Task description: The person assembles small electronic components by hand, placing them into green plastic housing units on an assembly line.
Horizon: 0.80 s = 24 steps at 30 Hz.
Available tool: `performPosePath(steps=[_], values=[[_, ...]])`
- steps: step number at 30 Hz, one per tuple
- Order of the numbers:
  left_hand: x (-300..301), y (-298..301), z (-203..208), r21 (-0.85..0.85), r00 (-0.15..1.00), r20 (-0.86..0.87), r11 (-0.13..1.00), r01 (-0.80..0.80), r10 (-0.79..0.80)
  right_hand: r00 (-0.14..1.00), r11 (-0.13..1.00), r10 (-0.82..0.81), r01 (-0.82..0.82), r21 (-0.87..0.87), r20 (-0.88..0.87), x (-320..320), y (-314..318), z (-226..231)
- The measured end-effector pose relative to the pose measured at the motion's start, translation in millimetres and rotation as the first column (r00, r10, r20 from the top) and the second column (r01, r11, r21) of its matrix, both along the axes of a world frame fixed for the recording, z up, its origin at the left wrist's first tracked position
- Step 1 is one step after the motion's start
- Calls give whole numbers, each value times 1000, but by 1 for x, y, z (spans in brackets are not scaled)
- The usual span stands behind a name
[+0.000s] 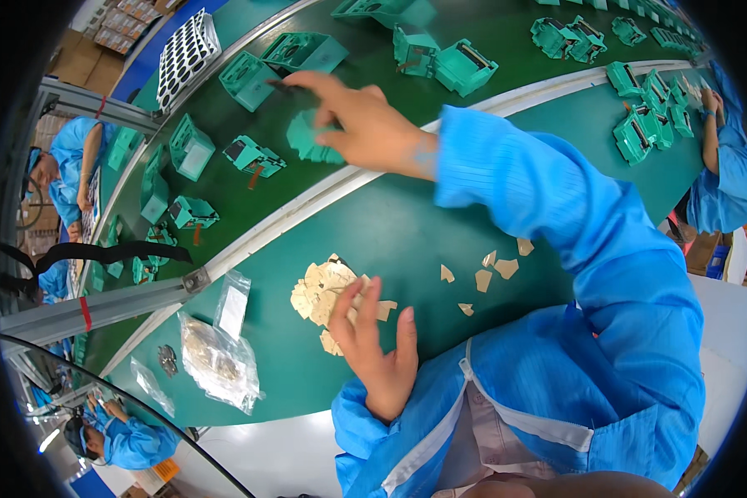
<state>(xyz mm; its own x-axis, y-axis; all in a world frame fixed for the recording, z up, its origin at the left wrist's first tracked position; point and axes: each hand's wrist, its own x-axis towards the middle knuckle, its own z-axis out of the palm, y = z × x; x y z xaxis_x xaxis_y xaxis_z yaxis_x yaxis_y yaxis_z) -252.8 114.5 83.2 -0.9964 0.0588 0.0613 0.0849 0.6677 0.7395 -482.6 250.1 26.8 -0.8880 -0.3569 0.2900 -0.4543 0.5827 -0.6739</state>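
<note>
My right hand (365, 124) reaches over the conveyor, its index finger stretched out and its thumb apart. A small dark piece (280, 85) shows at the index fingertip; whether the finger touches it I cannot tell. Beneath the thumb is a green plastic housing (311, 137), blurred. My left hand (373, 340) rests with spread fingers at the edge of a heap of cream-coloured thin cut pieces (314, 292), covering part of it. Several loose cream pieces (483, 280) are scattered to its right on the green worktable (307, 373).
Green housings (466, 68) stand along the conveyor belt (249, 207), behind a pale rail (282, 216). Clear plastic bags (218, 361) and a dark part (167, 360) lie at left. A metal post (100, 309) crosses the left side. Co-workers (722, 166) sit at both sides.
</note>
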Motion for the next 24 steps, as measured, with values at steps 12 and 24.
performPosePath(steps=[12,24], values=[[10,14,5,748,913,358,645,-155,-196,344,519,566,557,-648,749,201,86,73],[8,26,7,671,782,605,623,-403,-146,644,730,275,343,-591,713,227,103,58]])
